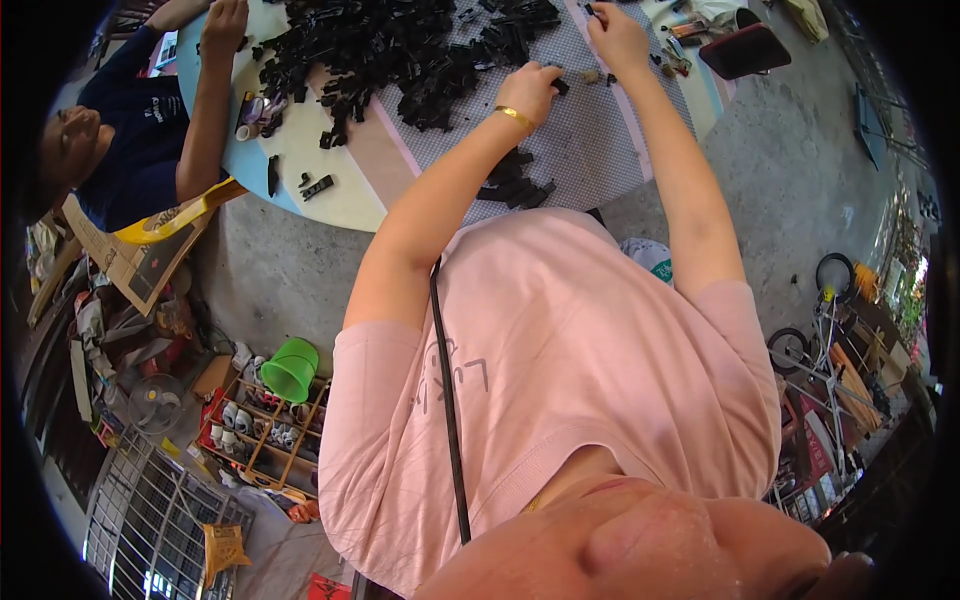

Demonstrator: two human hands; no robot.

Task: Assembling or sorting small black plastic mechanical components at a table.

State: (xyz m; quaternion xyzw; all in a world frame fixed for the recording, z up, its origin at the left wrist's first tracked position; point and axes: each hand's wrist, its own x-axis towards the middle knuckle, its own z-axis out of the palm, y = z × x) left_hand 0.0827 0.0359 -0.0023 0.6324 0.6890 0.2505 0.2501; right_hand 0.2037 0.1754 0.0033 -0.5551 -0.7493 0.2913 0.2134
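Observation:
My left hand (530, 92), with a gold band at the wrist, is closed on a small black plastic piece (560, 86) above the patterned tabletop. Farther right and slightly farther away, my right hand (618, 42) pinches another small black plastic part (592, 10) near the top of the view. The fingertips of both hands are partly hidden. A large heap of black plastic parts (370, 55) spreads to the left of my hands. Under my left forearm, by the near table edge, lies a smaller group of black pieces (515, 185).
At the left sits a person in a navy shirt (135, 150), hands over the table. Loose black clips (316, 187) lie on the striped tabletop (345, 205). A phone-like dark red device (745, 50) stands at right. Behind are a green bucket (291, 368), shoe rack (265, 440) and bicycle (830, 330).

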